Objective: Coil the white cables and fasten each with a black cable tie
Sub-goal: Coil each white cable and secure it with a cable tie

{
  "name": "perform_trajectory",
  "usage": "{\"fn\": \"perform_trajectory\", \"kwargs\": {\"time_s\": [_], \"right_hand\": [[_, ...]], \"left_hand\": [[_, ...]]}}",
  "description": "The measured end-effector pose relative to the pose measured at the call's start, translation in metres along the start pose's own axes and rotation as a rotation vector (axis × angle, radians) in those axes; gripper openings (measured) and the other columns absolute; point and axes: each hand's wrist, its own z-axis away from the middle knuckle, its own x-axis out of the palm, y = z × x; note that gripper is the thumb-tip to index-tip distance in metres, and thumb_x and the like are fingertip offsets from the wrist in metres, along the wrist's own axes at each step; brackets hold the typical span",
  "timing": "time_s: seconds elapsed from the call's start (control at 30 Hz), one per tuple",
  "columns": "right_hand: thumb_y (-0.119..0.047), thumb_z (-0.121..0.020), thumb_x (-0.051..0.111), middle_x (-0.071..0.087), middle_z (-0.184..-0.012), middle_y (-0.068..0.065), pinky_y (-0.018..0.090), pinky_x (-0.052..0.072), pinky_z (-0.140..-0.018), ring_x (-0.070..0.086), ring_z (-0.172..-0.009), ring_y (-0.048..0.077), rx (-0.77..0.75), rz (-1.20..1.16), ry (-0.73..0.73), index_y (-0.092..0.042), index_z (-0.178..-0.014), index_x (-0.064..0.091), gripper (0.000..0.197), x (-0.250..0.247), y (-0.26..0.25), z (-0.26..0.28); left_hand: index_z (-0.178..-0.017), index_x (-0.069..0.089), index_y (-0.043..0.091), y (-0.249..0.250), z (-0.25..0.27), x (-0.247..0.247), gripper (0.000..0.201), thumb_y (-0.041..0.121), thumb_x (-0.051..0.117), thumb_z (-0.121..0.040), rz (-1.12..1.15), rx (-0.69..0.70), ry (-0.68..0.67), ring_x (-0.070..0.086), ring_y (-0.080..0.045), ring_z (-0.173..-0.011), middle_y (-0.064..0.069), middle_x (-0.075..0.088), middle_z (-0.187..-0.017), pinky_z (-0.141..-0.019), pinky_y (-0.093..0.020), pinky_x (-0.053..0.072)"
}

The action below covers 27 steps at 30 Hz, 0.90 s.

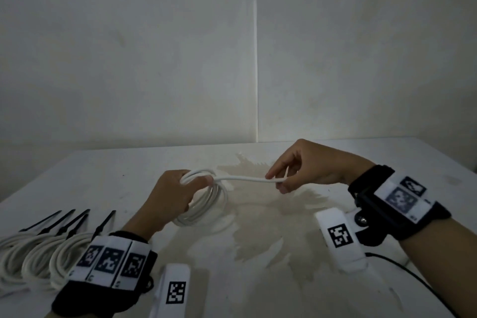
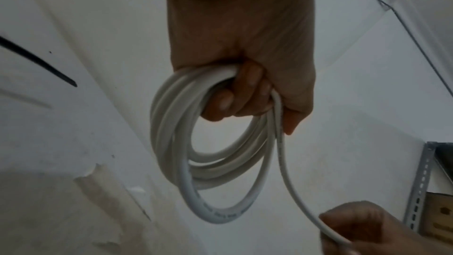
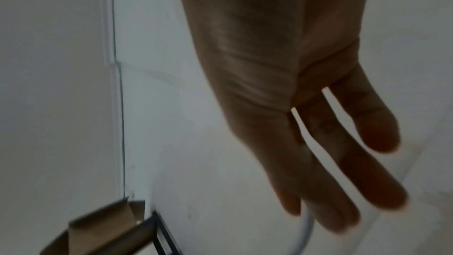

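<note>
My left hand (image 1: 178, 196) grips a coil of white cable (image 1: 206, 209) above the table, fingers curled through its loops. In the left wrist view the coil (image 2: 171, 143) hangs from that left hand (image 2: 245, 49) in several loops. A free strand (image 1: 247, 178) runs from the coil rightward to my right hand (image 1: 296, 170), which pinches its end between thumb and fingers. That strand (image 2: 289, 185) reaches the right hand (image 2: 363, 228) at the bottom right of the left wrist view. The right wrist view is blurred: the right hand (image 3: 282, 84) covers most of the cable (image 3: 309, 232).
Three coiled white cables (image 1: 38, 253) lie at the table's front left, with several black cable ties (image 1: 64, 219) lying across them. A black wire (image 1: 413, 273) trails at the front right. The worn tabletop (image 1: 258, 227) meets a wall behind. A metal shelf post (image 2: 421, 185) stands to the right.
</note>
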Motion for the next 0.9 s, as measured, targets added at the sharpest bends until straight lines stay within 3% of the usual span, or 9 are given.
{"fn": "perform_trajectory", "kwargs": {"time_s": [0.1, 0.23, 0.3, 0.4, 0.57, 0.63, 0.77, 0.83, 0.9], "right_hand": [[-0.019, -0.083, 0.067, 0.07, -0.086, -0.009, 0.023, 0.045, -0.076, 0.063, -0.083, 0.012, -0.038, 0.351, 0.294, -0.023, -0.095, 0.073, 0.014, 0.011, 0.008, -0.012], [-0.023, -0.085, 0.051, 0.071, -0.094, -0.005, 0.037, 0.03, -0.087, 0.059, -0.104, 0.028, -0.357, 0.653, 0.543, -0.017, -0.09, 0.071, 0.022, 0.034, 0.028, -0.028], [-0.025, -0.092, 0.042, 0.07, -0.097, -0.001, 0.036, 0.034, -0.092, 0.059, -0.104, 0.025, -0.36, 0.476, 0.488, -0.014, -0.1, 0.066, 0.027, 0.043, 0.025, -0.026], [-0.033, -0.098, 0.035, 0.065, -0.093, 0.004, 0.029, 0.042, -0.08, 0.059, -0.087, 0.02, -0.302, 0.094, 0.33, -0.019, -0.112, 0.05, 0.025, 0.056, 0.013, -0.019], [-0.025, -0.095, 0.046, 0.061, -0.086, -0.004, 0.022, 0.047, -0.069, 0.061, -0.073, 0.007, -0.23, -0.114, 0.446, -0.017, -0.099, 0.06, 0.016, 0.059, 0.003, -0.027], [-0.024, -0.094, 0.051, 0.062, -0.089, -0.004, 0.02, 0.047, -0.071, 0.06, -0.076, 0.006, -0.182, -0.185, 0.459, -0.014, -0.104, 0.065, 0.02, 0.061, 0.003, -0.031], [-0.031, -0.096, 0.045, 0.064, -0.106, 0.005, 0.031, 0.048, -0.092, 0.06, -0.1, 0.017, -0.136, -0.286, 0.432, -0.014, -0.112, 0.065, 0.031, 0.067, -0.001, -0.032], [-0.036, -0.097, 0.037, 0.063, -0.114, 0.008, 0.022, 0.047, -0.092, 0.059, -0.105, 0.016, -0.135, -0.422, 0.348, -0.014, -0.114, 0.063, 0.037, 0.067, -0.009, -0.028], [-0.042, -0.095, 0.041, 0.06, -0.117, -0.001, 0.016, 0.042, -0.094, 0.056, -0.107, 0.007, -0.164, -0.485, 0.244, -0.024, -0.119, 0.057, 0.034, 0.068, -0.015, -0.023]], "left_hand": [[-0.043, 0.04, 0.018, -0.001, 0.003, 0.003, 0.047, 0.019, 0.067, -0.082, 0.071, -0.054, -0.05, 0.027, -0.013, -0.034, 0.0, 0.031, -0.042, -0.04, -0.021, 0.027], [-0.047, 0.033, 0.017, 0.01, 0.011, 0.009, 0.041, 0.02, 0.069, -0.066, 0.463, -0.159, -0.22, 0.017, -0.008, -0.028, 0.005, 0.021, -0.037, -0.035, -0.015, 0.023], [-0.054, 0.029, 0.016, 0.017, 0.011, 0.009, 0.037, 0.028, 0.061, -0.066, 0.613, -0.198, -0.216, 0.016, -0.006, -0.026, 0.006, 0.019, -0.035, -0.032, -0.015, 0.022], [-0.053, 0.029, 0.017, 0.021, 0.008, 0.011, 0.035, 0.034, 0.057, -0.066, 0.703, -0.206, -0.138, 0.017, -0.006, -0.026, 0.007, 0.019, -0.035, -0.032, -0.015, 0.024], [-0.046, 0.039, 0.02, 0.021, 0.011, 0.021, 0.043, 0.029, 0.073, -0.07, 0.708, -0.183, -0.138, 0.018, -0.004, -0.028, 0.008, 0.02, -0.037, -0.033, -0.016, 0.024], [-0.042, 0.043, 0.022, 0.022, 0.014, 0.024, 0.04, 0.023, 0.072, -0.069, 0.73, -0.169, -0.139, 0.018, -0.004, -0.028, 0.008, 0.02, -0.036, -0.033, -0.016, 0.023], [-0.042, 0.042, 0.021, 0.026, 0.012, 0.026, 0.032, 0.026, 0.06, -0.068, 0.806, -0.175, -0.111, 0.017, -0.005, -0.026, 0.008, 0.019, -0.034, -0.033, -0.015, 0.023], [-0.037, 0.042, 0.023, 0.028, 0.011, 0.026, 0.035, 0.028, 0.059, -0.067, 0.831, -0.186, -0.1, 0.016, -0.004, -0.026, 0.008, 0.018, -0.032, -0.032, -0.016, 0.023], [-0.038, 0.041, 0.022, 0.03, 0.01, 0.027, 0.034, 0.029, 0.06, -0.066, 0.851, -0.187, -0.094, 0.016, -0.004, -0.026, 0.009, 0.018, -0.032, -0.033, -0.016, 0.022]]}}
